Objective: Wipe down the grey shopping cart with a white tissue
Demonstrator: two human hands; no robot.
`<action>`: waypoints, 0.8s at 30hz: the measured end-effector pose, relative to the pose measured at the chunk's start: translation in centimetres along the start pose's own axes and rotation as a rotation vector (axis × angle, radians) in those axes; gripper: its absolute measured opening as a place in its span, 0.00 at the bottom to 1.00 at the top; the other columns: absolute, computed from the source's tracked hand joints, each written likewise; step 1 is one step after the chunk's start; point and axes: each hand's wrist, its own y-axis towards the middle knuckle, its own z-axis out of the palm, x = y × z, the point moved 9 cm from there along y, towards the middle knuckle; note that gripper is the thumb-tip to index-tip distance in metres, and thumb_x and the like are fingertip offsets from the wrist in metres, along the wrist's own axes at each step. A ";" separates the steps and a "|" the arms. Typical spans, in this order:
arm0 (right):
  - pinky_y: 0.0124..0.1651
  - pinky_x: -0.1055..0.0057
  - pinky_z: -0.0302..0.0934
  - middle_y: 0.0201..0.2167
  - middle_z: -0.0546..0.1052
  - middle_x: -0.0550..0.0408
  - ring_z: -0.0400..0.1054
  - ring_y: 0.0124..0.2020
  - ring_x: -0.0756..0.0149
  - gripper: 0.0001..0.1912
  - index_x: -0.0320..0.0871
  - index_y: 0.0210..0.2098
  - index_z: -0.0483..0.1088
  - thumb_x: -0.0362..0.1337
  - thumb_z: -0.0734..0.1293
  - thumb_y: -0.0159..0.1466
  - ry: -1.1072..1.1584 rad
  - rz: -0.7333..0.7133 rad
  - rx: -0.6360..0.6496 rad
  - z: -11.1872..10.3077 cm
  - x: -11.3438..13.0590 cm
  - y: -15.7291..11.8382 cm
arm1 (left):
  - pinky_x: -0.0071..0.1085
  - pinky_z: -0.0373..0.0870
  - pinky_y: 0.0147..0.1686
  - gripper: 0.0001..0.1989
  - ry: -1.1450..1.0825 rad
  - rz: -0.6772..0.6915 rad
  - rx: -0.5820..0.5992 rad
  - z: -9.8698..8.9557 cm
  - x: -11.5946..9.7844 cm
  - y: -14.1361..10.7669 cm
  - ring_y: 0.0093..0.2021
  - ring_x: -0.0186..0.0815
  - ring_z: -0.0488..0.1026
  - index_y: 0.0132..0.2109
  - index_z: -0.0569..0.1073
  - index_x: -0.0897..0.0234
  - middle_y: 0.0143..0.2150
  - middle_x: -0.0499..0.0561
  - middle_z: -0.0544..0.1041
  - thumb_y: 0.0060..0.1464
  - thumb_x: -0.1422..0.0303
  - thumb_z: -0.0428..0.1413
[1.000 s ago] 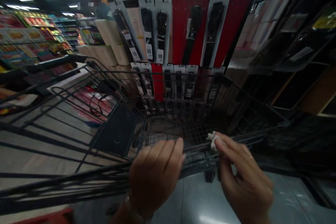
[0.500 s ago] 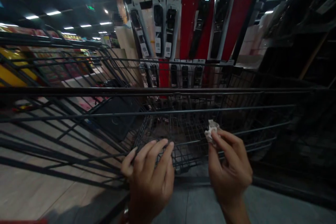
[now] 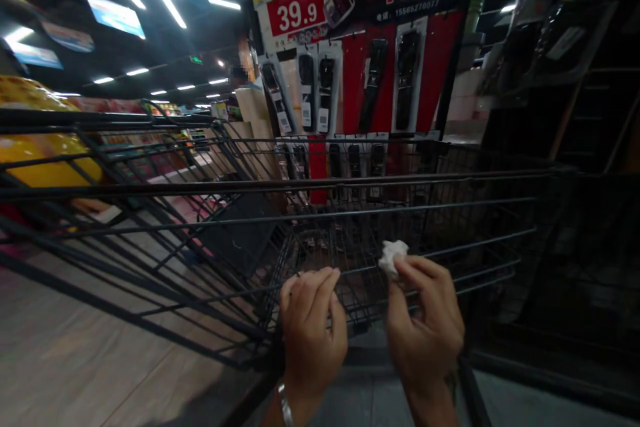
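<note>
The right hand (image 3: 429,330) is closed in a pinch on a crumpled white tissue (image 3: 393,259), holding it between the thumb and fingertips. The tissue sticks out past the fingertips, in front of the near wire wall of a dark metal shopping cart (image 3: 240,186). Whether it touches the wires behind it cannot be told. The other fingers of this hand are bent, and the wrist comes in from the lower edge.

The left hand (image 3: 314,333) is beside the right one, a gap between them, its back turned up and its fingers bent over toward the same wire wall. One thin bar passes behind these fingers; whether they are clamped on it cannot be told. A silvery bracelet (image 3: 285,405) circles the left wrist.

The cart stretches across the view, its upper rail above both hands, with a dark flat panel (image 3: 245,233) inside toward the left. Beyond the cart is a display board (image 3: 443,73) with red areas, hung with long dark items in clear packs (image 3: 407,77). A price sign (image 3: 295,13) at its top reads 39.9, and 49.9 appears to its right. A yellow object (image 3: 50,163) shows through the wires at far left, above a greyish floor (image 3: 70,353).
</note>
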 end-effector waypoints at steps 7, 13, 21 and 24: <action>0.44 0.65 0.69 0.41 0.74 0.49 0.70 0.44 0.65 0.19 0.44 0.45 0.73 0.20 0.58 0.63 0.090 -0.080 0.186 1.7 0.0 -0.6 | 0.38 0.60 0.50 0.19 -0.035 -0.005 -0.021 -1.0 0.3 0.0 0.44 0.33 0.74 0.47 0.73 0.62 0.41 0.50 0.78 0.56 0.84 0.45; 0.39 0.71 0.70 0.35 0.73 0.52 0.71 0.37 0.69 0.13 0.42 0.36 0.74 0.22 0.61 0.62 0.041 -0.054 0.236 0.1 -2.4 -3.5 | 0.37 0.61 0.48 0.17 -0.053 -0.033 0.059 -1.4 0.4 0.3 0.44 0.33 0.73 0.47 0.73 0.61 0.41 0.49 0.77 0.56 0.82 0.48; 0.39 0.68 0.71 0.38 0.72 0.51 0.71 0.39 0.66 0.16 0.44 0.45 0.72 0.22 0.63 0.62 0.092 -0.138 0.140 0.9 1.7 -0.4 | 0.41 0.64 0.54 0.20 -0.050 0.037 0.092 -1.2 0.3 -0.5 0.49 0.35 0.71 0.51 0.70 0.62 0.46 0.53 0.75 0.54 0.83 0.47; 0.39 0.68 0.71 0.37 0.72 0.52 0.71 0.39 0.66 0.16 0.44 0.45 0.72 0.23 0.62 0.62 0.111 -0.134 0.170 1.7 0.9 -1.5 | 0.44 0.62 0.58 0.25 0.034 0.127 0.089 -2.3 0.8 -1.6 0.54 0.37 0.70 0.57 0.67 0.62 0.51 0.56 0.74 0.54 0.83 0.46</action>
